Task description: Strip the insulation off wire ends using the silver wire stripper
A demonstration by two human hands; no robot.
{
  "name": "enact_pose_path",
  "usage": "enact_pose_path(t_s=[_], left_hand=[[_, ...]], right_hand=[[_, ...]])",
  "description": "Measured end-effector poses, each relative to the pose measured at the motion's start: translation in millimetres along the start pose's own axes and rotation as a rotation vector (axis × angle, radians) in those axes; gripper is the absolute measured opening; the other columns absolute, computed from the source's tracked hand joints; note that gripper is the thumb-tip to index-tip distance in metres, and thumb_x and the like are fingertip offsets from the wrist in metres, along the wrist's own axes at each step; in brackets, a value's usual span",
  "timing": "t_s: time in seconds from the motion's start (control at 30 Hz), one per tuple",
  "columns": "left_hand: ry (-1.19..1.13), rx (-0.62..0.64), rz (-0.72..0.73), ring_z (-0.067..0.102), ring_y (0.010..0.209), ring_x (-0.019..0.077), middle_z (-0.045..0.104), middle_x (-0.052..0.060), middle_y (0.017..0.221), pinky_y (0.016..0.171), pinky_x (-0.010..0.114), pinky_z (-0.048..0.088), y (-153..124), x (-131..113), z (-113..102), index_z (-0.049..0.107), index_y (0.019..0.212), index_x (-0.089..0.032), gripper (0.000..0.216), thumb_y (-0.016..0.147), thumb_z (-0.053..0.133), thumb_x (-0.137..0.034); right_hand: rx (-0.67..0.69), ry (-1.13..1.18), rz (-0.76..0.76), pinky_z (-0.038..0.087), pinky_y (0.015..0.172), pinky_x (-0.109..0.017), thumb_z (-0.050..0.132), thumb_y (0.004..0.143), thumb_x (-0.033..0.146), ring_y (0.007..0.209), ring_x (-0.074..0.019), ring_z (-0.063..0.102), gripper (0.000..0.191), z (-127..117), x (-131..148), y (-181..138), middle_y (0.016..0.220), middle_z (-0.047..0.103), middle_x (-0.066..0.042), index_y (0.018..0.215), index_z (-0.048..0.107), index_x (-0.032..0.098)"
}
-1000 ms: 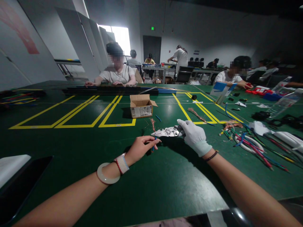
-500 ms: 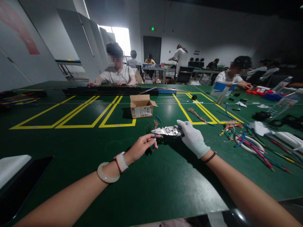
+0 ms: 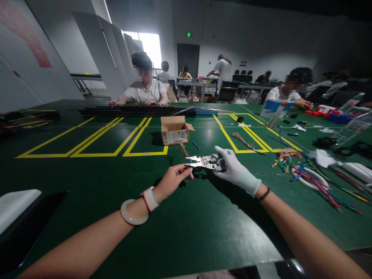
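Observation:
My bare left hand pinches a short blue wire, which is mostly hidden by the fingers. In my gloved right hand are metal wire strippers, their jaws spread apart and pointing left. The blue wire's upper end stands at the open jaws, close to the left fingertips; whether metal touches it I cannot tell. Just beyond the jaws lie frayed copper strands and a loose blue piece of insulation on the green table.
An open cardboard box stands ahead. Twisted copper wire lies right of it, and a heap of coloured wires is farther right. A dark tablet-like object sits at left. A person sits across the table.
The strippers' jaws, closed before, are now open. The right hand's fingers have spread with the handles, and the blue wire's end is now at the jaws.

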State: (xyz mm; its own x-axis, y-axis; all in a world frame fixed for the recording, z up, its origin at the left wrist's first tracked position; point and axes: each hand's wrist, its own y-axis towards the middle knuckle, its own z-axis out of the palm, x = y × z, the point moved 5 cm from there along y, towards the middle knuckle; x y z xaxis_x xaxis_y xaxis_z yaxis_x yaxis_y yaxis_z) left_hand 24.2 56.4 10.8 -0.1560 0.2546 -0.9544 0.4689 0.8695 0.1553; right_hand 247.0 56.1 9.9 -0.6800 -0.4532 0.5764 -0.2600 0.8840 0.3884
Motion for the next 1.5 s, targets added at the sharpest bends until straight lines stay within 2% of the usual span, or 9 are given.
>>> enact_pose_path(t_s=[0.17, 0.27, 0.4, 0.5, 0.73, 1.03, 1.27, 1.4, 1.5], left_hand=[[0.004, -0.021, 0.011, 0.061, 0.074, 0.016, 0.067, 0.005, 0.078, 0.071, 0.028, 0.048, 0, -1, -1, 0.067, 0.077, -0.013, 0.026, 0.089, 0.054, -0.033], [-0.01, -0.015, 0.011, 0.062, 0.074, 0.0165, 0.068, 0.006, 0.079, 0.071, 0.03, 0.049, 0, -1, 0, 0.067, 0.083, -0.013, 0.024, 0.088, 0.056, -0.033], [-0.018, -0.017, 0.011, 0.063, 0.073, 0.0173, 0.069, 0.007, 0.079, 0.07, 0.03, 0.05, 0, 1, 0, 0.069, 0.087, -0.012, 0.024, 0.087, 0.057, -0.033], [-0.048, -0.035, -0.002, 0.063, 0.071, 0.0167, 0.069, 0.006, 0.076, 0.065, 0.028, 0.051, 1, 4, 0, 0.069, 0.091, -0.012, 0.025, 0.086, 0.059, -0.034], [-0.101, -0.055, -0.037, 0.064, 0.071, 0.0166, 0.07, 0.006, 0.076, 0.065, 0.027, 0.052, 1, 6, -1, 0.07, 0.098, -0.011, 0.027, 0.084, 0.062, -0.033], [-0.097, -0.055, -0.022, 0.065, 0.07, 0.0166, 0.071, 0.006, 0.075, 0.067, 0.028, 0.053, 2, 5, -2, 0.07, 0.101, -0.011, 0.028, 0.085, 0.062, -0.032], [-0.102, -0.063, -0.034, 0.065, 0.071, 0.0165, 0.071, 0.007, 0.078, 0.066, 0.028, 0.054, 0, 5, -2, 0.069, 0.104, -0.011, 0.029, 0.085, 0.062, -0.031], [-0.089, -0.046, -0.025, 0.065, 0.071, 0.0171, 0.071, 0.007, 0.077, 0.065, 0.028, 0.055, 0, 4, -1, 0.069, 0.103, -0.011, 0.029, 0.084, 0.062, -0.033], [-0.082, -0.036, -0.022, 0.066, 0.072, 0.0175, 0.071, 0.007, 0.077, 0.065, 0.028, 0.055, 0, 4, 0, 0.069, 0.104, -0.011, 0.031, 0.084, 0.063, -0.034]], right_hand=[[0.115, 0.079, 0.011, 0.053, 0.088, -0.035, 0.069, 0.072, 0.032, 0.086, -0.0128, 0.058, 0.087, -1, -1, -1, 0.119, 0.036, -0.008, 0.146, 0.023, 0.027], [0.125, 0.048, -0.017, 0.054, 0.085, -0.035, 0.067, 0.075, 0.033, 0.084, -0.0134, 0.059, 0.079, -4, 1, 0, 0.119, 0.041, -0.008, 0.143, 0.03, 0.026], [0.038, -0.183, -0.023, 0.054, 0.073, -0.032, 0.065, 0.076, 0.035, 0.083, -0.016, 0.06, 0.066, -12, 7, 2, 0.118, 0.05, -0.009, 0.136, 0.042, 0.025], [-0.014, -0.356, -0.027, 0.051, 0.067, -0.028, 0.065, 0.076, 0.038, 0.083, -0.0162, 0.061, 0.064, -18, 12, 3, 0.118, 0.056, -0.007, 0.135, 0.045, 0.026], [-0.058, -0.583, -0.149, 0.041, 0.081, -0.037, 0.066, 0.075, 0.04, 0.093, -0.0237, 0.056, 0.06, -25, 22, 7, 0.11, 0.066, -0.009, 0.131, 0.052, 0.022], [-0.071, -0.541, -0.172, 0.031, 0.095, -0.043, 0.064, 0.074, 0.043, 0.092, -0.0228, 0.054, 0.055, -21, 19, 6, 0.097, 0.067, -0.007, 0.125, 0.057, 0.022], [-0.08, -0.503, -0.178, 0.038, 0.089, -0.04, 0.065, 0.072, 0.039, 0.092, -0.0235, 0.053, 0.044, -24, 20, 8, 0.093, 0.064, -0.007, 0.112, 0.062, 0.021], [-0.082, -0.461, -0.153, 0.042, 0.084, -0.037, 0.061, 0.073, 0.028, 0.093, -0.0231, 0.054, 0.047, -20, 19, 8, 0.1, 0.062, -0.009, 0.118, 0.055, 0.018], [-0.063, -0.545, -0.122, 0.042, 0.081, -0.035, 0.057, 0.071, 0.021, 0.093, -0.0237, 0.054, 0.053, -15, 19, 6, 0.103, 0.06, -0.01, 0.123, 0.051, 0.016]])
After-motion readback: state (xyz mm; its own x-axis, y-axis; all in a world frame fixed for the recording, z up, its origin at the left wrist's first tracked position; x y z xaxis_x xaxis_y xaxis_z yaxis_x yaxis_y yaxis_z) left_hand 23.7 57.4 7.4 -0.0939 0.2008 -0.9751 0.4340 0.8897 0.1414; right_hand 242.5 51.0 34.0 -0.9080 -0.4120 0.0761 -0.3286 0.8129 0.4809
